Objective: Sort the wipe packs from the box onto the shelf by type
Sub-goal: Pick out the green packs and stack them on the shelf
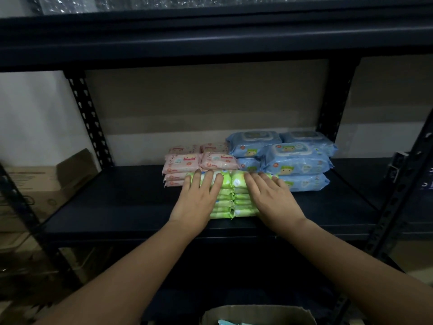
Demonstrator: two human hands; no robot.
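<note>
While pressing flat on the green packs (230,195) with left hand (199,198) and right hand (273,198) (fingers straight, clamping nothing), nearing done; box (257,314) holding more.

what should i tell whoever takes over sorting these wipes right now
Left hand and right hand: both open, fingers flat on the green packs, holding nothing.
Green packs sit in two side-by-side stacks at the shelf front.
Pink packs are stacked behind them on the left, blue packs behind on the right.
Done: three types grouped on the shelf.
Left: the box below shows something blue inside; check it for further packs.
</note>
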